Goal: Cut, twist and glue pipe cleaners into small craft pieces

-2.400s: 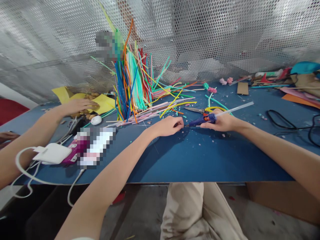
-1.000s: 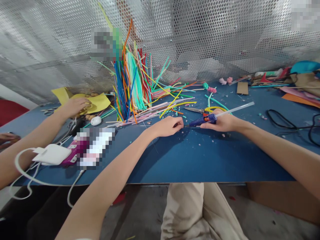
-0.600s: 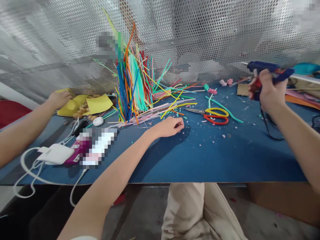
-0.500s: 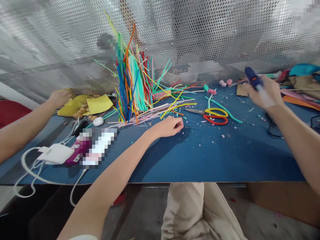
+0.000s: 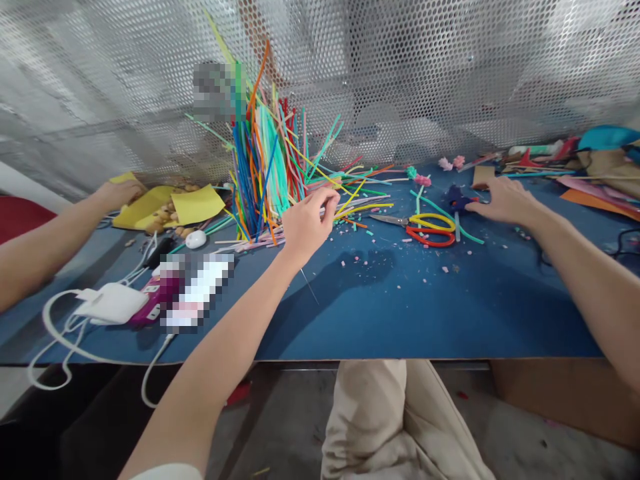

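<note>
Blue table [image 5: 350, 320] with a big bunch of pipe cleaners [image 5: 267, 173] standing far left. Right hand [image 5: 513, 201]'s over on the right, fingers pretty wide. Left hand [image 5: 306, 225]'s just nearer than the bunch, fingers curled narrow, can't tell if they've got anything. Scissors [image 5: 411, 223] lie mid-table, glue gun [image 5: 456, 199]'s between those and the right hand. Tiny scraps [image 5: 365, 263] around.

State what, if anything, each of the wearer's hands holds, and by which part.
The right hand is open, its thumb at the blue glue gun, with no grip showing. The left hand is curled; whether it pinches anything cannot be told.
</note>
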`<state>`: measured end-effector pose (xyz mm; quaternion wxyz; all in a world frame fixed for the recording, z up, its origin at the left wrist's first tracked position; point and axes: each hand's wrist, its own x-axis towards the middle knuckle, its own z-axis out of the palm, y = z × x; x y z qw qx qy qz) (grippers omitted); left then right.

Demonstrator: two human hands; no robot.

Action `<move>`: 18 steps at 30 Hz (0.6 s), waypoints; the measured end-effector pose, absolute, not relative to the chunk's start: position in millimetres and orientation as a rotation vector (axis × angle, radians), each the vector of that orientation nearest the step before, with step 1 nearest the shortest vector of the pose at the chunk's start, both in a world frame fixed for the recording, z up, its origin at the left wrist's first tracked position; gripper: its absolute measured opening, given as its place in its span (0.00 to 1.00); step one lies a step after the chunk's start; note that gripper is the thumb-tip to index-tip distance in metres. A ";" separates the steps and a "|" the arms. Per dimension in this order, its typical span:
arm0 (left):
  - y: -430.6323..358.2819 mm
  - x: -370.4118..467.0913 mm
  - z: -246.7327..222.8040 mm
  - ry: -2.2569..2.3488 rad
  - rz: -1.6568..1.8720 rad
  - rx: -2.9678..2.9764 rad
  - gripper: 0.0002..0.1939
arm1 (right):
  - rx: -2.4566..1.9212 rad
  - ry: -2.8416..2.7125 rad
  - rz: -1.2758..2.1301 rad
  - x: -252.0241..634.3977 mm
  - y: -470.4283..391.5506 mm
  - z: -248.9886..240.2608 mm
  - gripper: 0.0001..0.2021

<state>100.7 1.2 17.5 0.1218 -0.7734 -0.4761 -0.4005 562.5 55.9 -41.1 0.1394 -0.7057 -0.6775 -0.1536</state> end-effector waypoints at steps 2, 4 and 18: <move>1.9 99.4 19.2 -1.427 -1.170 -2.216 0.11 | -1.874 -1.991 -0.354 556.1 52.9 -36.1 0.24; 2.3 98.8 20.1 -1.435 -1.178 -2.203 0.11 | -1.669 -2.038 -0.342 545.3 49.4 -29.8 0.19; 12.8 85.2 18.1 -1.514 -1.267 -2.149 0.10 | -0.972 -2.763 -0.449 368.1 67.1 15.9 0.17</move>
